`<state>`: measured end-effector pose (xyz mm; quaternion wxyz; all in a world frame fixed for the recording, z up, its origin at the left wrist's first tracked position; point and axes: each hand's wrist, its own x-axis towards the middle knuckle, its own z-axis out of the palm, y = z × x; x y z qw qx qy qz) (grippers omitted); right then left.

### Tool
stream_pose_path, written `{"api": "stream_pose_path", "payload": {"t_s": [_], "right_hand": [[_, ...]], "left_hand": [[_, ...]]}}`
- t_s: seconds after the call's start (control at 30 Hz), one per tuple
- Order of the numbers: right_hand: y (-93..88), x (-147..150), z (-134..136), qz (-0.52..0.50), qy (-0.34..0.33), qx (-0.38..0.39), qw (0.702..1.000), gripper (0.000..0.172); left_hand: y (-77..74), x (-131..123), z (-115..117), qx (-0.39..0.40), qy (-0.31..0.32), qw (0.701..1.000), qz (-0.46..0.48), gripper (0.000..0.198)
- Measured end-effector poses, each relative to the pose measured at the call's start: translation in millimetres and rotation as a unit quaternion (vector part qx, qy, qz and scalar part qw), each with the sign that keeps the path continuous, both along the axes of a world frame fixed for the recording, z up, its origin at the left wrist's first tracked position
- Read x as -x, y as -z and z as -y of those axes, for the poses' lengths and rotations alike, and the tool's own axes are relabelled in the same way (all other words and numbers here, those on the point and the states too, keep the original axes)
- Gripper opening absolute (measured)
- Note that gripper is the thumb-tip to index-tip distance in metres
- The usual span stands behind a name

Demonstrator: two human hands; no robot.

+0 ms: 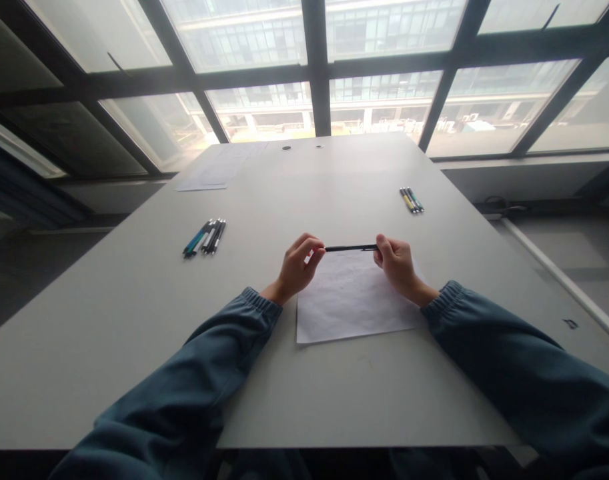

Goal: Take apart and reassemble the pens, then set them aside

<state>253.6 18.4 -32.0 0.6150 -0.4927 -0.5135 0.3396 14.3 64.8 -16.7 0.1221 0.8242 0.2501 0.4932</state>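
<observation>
A slim black pen (351, 248) is held level between my two hands, above the far edge of a white paper sheet (357, 300). My left hand (300, 263) pinches its left end between thumb and fingertips. Around the right end of the pen my right hand (397, 263) is closed, with the thumb on top. The sheet lies on the table under and between my wrists, a little askew. To the left rests a group of several pens (204, 238), dark, blue and white. A smaller group of pens (411, 199), with yellow and green parts, lies farther off at the right.
The white table (134, 320) reaches to a large framed window (319, 67). More paper (211, 167) lies at its far left corner. Two round holes sit near the far edge. A small dark mark or object (570, 324) is at the right edge.
</observation>
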Motion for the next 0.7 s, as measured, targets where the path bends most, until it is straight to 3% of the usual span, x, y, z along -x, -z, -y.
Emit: {"api": "stream_pose_path", "payload": {"t_s": [0.7], "right_hand": [[-2.9, 0.4, 4.5, 0.046, -0.016, -0.014, 0.999, 0.06]], "left_hand": [[4.5, 1.7, -2.6, 0.041, -0.013, 0.999, 0.001, 0.043]]}}
